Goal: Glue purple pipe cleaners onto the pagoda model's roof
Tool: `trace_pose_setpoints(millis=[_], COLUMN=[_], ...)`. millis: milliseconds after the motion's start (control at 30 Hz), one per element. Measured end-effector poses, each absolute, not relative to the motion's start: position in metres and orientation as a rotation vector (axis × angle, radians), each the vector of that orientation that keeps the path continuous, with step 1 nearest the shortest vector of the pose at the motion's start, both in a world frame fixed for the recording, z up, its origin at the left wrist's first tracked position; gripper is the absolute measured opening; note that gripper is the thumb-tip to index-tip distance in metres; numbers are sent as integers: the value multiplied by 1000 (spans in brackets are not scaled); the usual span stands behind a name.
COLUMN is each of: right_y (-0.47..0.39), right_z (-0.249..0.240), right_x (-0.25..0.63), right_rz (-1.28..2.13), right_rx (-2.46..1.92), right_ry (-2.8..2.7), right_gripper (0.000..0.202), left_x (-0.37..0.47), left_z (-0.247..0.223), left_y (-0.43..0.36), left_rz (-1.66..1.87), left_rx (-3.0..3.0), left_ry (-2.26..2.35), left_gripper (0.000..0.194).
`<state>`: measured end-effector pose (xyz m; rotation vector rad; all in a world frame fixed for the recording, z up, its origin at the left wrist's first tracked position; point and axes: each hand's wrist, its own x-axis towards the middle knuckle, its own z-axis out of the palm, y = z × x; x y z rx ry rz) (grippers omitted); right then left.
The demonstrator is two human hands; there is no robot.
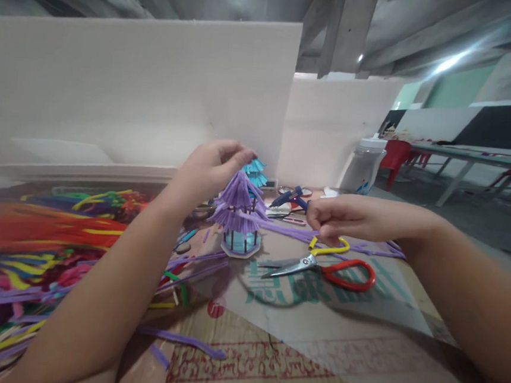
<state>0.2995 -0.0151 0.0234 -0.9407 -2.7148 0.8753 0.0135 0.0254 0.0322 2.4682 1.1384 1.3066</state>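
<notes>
A small pagoda model [238, 214] stands upright on a pale base, with fringed purple roof tiers and a light-blue lower body. My left hand [215, 167] is closed at its tip, the fingertips partly hidden. Just behind the top is a blue fringed roof piece [255, 172]. My right hand [343, 216] is curled closed above the scissors [309, 263], which lie with blades slightly apart, one handle loop yellow and one red. Whatever is inside those fingers is hidden. A blue glue gun [293, 198] is just left of the right hand. Purple fuzzy strips [290, 232] run between model and right hand.
Multicoloured fuzzy strips [46, 230] are piled at the left. A clear plastic bottle [363, 165] with a white lid stands at the back right. White boards [134, 91] rise behind the table. A red chair [394, 162] and another table are farther right.
</notes>
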Motion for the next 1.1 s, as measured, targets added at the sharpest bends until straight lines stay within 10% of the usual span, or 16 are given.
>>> trace_pose_setpoints(millis=[367,733,1100], right_y=[-1,1,-1], right_z=[26,21,27], right_x=[325,310,317], right_rz=[725,639,650], right_rx=[-1029,-1257,-1228], right_ry=[-2299,-2381,-2382], right_gripper=[19,38,45], left_x=[11,17,12], left_z=[38,30,30], left_y=[12,15,24], left_rz=[886,1581,1562], left_rx=[2554,2833,2997], left_ry=[1062,1253,1316], left_gripper=[32,18,18])
